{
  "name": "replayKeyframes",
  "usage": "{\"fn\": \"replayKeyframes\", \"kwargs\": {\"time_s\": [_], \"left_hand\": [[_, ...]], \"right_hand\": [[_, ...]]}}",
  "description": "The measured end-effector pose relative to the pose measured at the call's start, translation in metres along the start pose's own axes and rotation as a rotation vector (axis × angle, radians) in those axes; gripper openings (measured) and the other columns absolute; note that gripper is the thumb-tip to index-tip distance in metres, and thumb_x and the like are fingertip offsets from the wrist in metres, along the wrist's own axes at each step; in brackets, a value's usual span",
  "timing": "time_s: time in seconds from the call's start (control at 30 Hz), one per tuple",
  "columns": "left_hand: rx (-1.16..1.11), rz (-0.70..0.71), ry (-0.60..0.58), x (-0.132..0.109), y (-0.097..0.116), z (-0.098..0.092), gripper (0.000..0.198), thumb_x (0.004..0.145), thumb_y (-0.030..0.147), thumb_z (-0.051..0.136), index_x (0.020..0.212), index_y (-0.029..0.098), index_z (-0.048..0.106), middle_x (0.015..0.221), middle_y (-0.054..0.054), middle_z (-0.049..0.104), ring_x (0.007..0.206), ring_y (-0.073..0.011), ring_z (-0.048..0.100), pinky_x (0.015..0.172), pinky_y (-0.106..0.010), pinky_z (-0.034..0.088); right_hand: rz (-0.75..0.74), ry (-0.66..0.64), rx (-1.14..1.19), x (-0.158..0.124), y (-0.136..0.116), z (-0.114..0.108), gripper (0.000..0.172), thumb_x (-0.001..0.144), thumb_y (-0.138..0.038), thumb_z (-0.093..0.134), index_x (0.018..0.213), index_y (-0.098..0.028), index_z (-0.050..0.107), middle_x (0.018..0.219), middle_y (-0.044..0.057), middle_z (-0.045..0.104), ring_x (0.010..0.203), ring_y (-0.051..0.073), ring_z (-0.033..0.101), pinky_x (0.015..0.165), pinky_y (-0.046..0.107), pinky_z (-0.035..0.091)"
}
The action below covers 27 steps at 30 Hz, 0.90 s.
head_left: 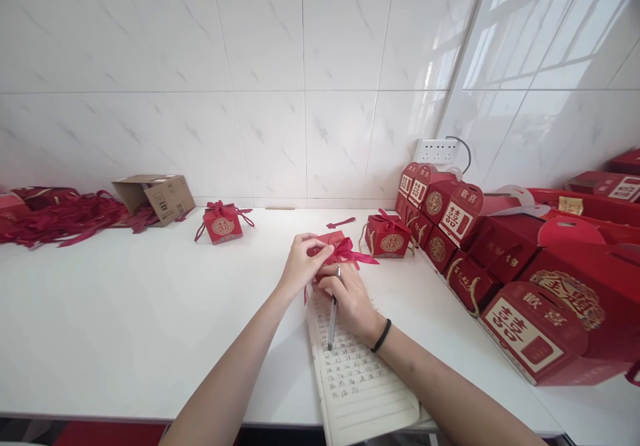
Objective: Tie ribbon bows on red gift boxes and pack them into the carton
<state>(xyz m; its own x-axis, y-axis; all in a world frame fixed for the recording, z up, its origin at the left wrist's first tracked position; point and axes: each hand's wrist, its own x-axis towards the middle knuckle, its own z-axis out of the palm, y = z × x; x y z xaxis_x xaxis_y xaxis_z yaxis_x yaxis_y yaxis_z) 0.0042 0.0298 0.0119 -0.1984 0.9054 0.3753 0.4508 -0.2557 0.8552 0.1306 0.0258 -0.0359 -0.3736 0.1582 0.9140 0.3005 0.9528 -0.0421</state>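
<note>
A small red gift box (334, 238) with a dark pink ribbon bow (353, 253) sits at the top end of an open lined notebook (355, 386) full of handwriting. My left hand (306, 263) is closed at the box's left side, thumb and fingers pinching at the bow. My right hand (353, 303) is curled at the near side of the box, its fingertips partly hidden. A pen (333, 323) is tucked between the right fingers, slanting down over the page. The hands cover much of the box.
Two bow-tied red boxes stand behind, one left (223, 225) and one right (390, 239). A loose ribbon piece (341, 223) lies between them. Stacked red boxes (533, 333) line the right. A ribbon pile (93, 216) and tipped cardboard box (173, 201) are left. A power strip (437, 151) is by the wall.
</note>
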Motion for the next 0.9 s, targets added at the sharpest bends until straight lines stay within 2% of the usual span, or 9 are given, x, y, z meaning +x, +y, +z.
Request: {"fn": "replayKeyframes", "kwargs": {"time_s": [0.13,0.23,0.43,0.53,0.67,0.8,0.9], "left_hand": [[-0.014,0.044,-0.054,0.005,-0.006,-0.007,0.014,0.077,0.027,0.058,0.075,0.020,0.069,0.100,-0.005,0.059,0.105,-0.0210,0.055,0.097,-0.036,0.041],[-0.008,0.092,-0.045,0.006,-0.009,-0.007,0.015,0.078,0.029,0.057,0.075,0.019,0.067,0.101,-0.006,0.062,0.102,-0.0204,0.056,0.094,-0.036,0.042],[0.049,0.123,-0.014,0.004,-0.010,-0.001,0.015,0.080,0.028,0.054,0.074,0.018,0.063,0.103,-0.007,0.059,0.103,-0.0198,0.055,0.093,-0.036,0.042],[0.066,0.165,0.014,0.002,-0.010,0.002,0.013,0.081,0.028,0.052,0.074,0.019,0.060,0.101,-0.006,0.056,0.102,-0.0190,0.054,0.094,-0.036,0.042],[0.101,0.185,0.014,-0.001,-0.009,0.004,0.015,0.073,0.032,0.063,0.075,0.019,0.056,0.097,-0.005,0.052,0.099,-0.0191,0.053,0.092,-0.035,0.043],[0.106,0.189,-0.022,0.000,-0.010,0.004,0.011,0.073,0.027,0.064,0.082,0.021,0.061,0.100,-0.005,0.049,0.101,-0.0185,0.052,0.096,-0.036,0.040],[0.084,0.175,-0.015,0.001,-0.011,0.005,0.005,0.073,0.024,0.063,0.076,0.021,0.064,0.101,-0.005,0.048,0.108,-0.0195,0.049,0.100,-0.037,0.038]], "right_hand": [[0.025,-0.021,-0.022,0.001,0.004,-0.001,0.013,0.088,-0.005,0.049,0.087,-0.018,0.049,0.104,0.006,0.060,0.082,0.017,0.050,0.071,0.032,0.035],[0.007,-0.083,-0.040,0.001,0.004,-0.003,0.015,0.088,-0.004,0.049,0.083,-0.018,0.048,0.097,0.003,0.063,0.081,0.017,0.050,0.071,0.032,0.033],[0.069,-0.058,0.004,0.000,0.003,-0.004,0.017,0.086,-0.003,0.047,0.079,-0.019,0.048,0.076,0.001,0.060,0.070,0.016,0.047,0.067,0.032,0.032],[0.076,-0.019,0.057,-0.001,0.004,-0.004,0.018,0.086,-0.003,0.049,0.079,-0.019,0.048,0.075,0.000,0.060,0.070,0.016,0.048,0.067,0.032,0.033],[0.057,0.004,0.114,-0.002,0.006,-0.004,0.019,0.086,-0.002,0.048,0.080,-0.019,0.048,0.075,0.000,0.060,0.069,0.015,0.048,0.067,0.032,0.033],[0.029,-0.003,0.137,-0.002,0.006,-0.004,0.019,0.087,-0.003,0.048,0.077,-0.019,0.048,0.075,0.000,0.061,0.068,0.014,0.048,0.066,0.031,0.033],[0.013,-0.001,0.146,-0.002,0.006,-0.004,0.020,0.089,-0.005,0.048,0.074,-0.019,0.047,0.076,0.000,0.061,0.069,0.014,0.049,0.068,0.031,0.033]]}}
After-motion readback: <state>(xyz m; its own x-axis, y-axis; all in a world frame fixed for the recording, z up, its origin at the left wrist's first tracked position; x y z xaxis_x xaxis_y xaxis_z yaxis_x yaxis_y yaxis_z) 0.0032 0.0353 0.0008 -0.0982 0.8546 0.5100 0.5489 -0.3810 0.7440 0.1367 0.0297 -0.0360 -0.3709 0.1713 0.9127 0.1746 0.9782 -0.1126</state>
